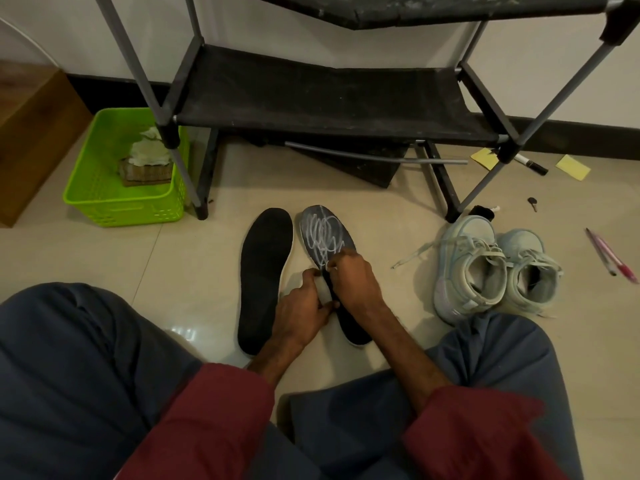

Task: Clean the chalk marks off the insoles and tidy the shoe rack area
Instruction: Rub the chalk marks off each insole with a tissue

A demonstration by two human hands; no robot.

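Two dark insoles lie side by side on the tiled floor in front of my knees. The left insole is plain black. The right insole carries white chalk scribbles over its toe half. My left hand grips a small pale block at the right insole's left edge. My right hand rests on the middle of that insole, fingers curled, pinching a small white piece that looks like chalk. Both hands hide the insole's middle.
A black shoe rack stands just behind the insoles, with a loose grey pole under it. A green basket holding cloths sits at left. Pale sneakers, pens, a marker, sticky notes and a key lie at right.
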